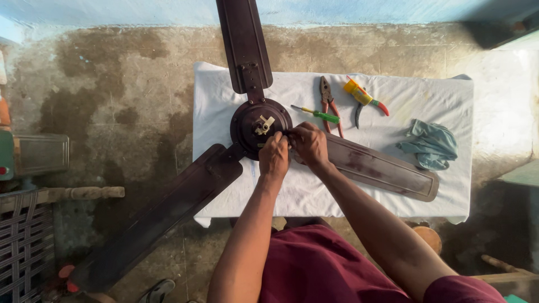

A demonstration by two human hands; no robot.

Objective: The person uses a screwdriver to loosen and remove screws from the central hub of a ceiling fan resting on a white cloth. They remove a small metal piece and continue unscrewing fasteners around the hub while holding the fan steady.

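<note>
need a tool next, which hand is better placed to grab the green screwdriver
Right, probably. The right hand is at the fan hub just below the screwdriver, which lies on the white cloth. The left hand is further away.

— What lies under the work, beyond the fingers?

— A rough grey concrete floor (129, 84), mottled with dark damp-looking stains, most of them out to the left of the fingers. Past the fingers, at the far edge, runs a pale blue painted wall base (348, 11).

— Any furniture?

— A small table draped in a white cloth (426, 90) sits directly beneath the fingers. Well to their left stand a turned wooden leg lying sideways (84, 193) and a dark woven lattice panel (22, 241).

— And the light?

— Soft daylight, brightest on the floor far to the right of the fingers, with a deep shadow in the upper right corner.
</note>
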